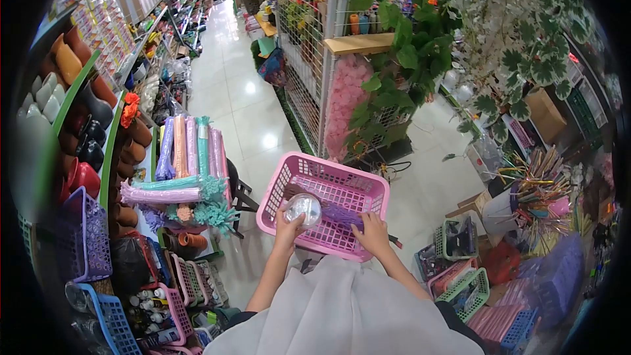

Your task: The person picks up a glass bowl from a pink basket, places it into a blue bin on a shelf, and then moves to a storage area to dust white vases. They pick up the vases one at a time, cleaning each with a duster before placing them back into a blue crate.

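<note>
A pink plastic basket (380,190) with lattice walls is right in front of my body. My left hand (288,229) grips a round, shiny, clear-silvery object (303,211) over the basket's left side, thumb lying across its face. Inside the basket rests a bundle of purple stems (338,215), with a brownish bundle (290,190) near the far left corner. At the right end of the purple bundle, my right hand (373,234) has its fingers closed around it, beside the basket's front right wall.
Bundles of coloured stems (190,151) are stacked on a stand to the left, beside shelves of pots (128,151). Ahead, a white wire rack (309,59) carries hanging leaves (411,46). Small baskets (470,292) crowd the lower right. A tiled aisle (227,79) runs forward.
</note>
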Tool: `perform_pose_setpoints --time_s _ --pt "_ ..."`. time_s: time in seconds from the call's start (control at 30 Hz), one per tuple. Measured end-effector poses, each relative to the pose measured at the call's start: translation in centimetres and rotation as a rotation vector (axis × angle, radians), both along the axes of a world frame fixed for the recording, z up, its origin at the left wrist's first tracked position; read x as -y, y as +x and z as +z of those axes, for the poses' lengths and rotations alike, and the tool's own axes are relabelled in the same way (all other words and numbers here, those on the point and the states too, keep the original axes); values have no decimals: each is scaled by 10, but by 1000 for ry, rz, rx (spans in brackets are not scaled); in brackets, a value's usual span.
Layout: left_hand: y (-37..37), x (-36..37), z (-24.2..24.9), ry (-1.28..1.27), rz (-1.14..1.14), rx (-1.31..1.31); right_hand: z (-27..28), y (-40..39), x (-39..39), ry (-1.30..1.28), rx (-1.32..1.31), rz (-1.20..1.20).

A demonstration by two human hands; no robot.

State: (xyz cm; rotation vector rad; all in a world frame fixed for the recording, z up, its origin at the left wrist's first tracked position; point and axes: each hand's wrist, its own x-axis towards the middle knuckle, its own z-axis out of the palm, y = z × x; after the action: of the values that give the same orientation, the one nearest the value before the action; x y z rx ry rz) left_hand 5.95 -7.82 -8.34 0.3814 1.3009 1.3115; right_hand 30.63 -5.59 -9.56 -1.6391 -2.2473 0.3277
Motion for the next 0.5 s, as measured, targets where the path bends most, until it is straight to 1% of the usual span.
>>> perform_pose_setpoints --time_s 0.03,0.1,0.13,0.17,0.23,0.27,0.3,0.37,0.43,0.5 --pt "-1 3 4 3 16 -1 9 -11 -2 3 -1 16" --pt "-7 9 11 101 -40 -33 28 -37 -5 -246 -432 69" --pt "-13 13 8 149 -41 -30 36 -50 -8 -346 -510 126" --pt "-18 20 14 160 -34 -28 40 -65 -8 -350 -505 169" --pt "-31 37 29 140 -23 -70 46 -100 -5 -451 -753 275" --pt "-41 46 28 133 -15 -86 49 -118 -1 -529 -817 311" --pt "-50 58 29 160 10 -69 55 -135 3 -551 -806 382" --pt "-72 86 31 239 141 -113 65 -169 16 -609 -648 421" --pt "-101 124 36 227 201 -164 71 -207 37 -705 -727 510" --pt "-124 167 43 255 320 -243 59 -245 58 -906 -779 602"
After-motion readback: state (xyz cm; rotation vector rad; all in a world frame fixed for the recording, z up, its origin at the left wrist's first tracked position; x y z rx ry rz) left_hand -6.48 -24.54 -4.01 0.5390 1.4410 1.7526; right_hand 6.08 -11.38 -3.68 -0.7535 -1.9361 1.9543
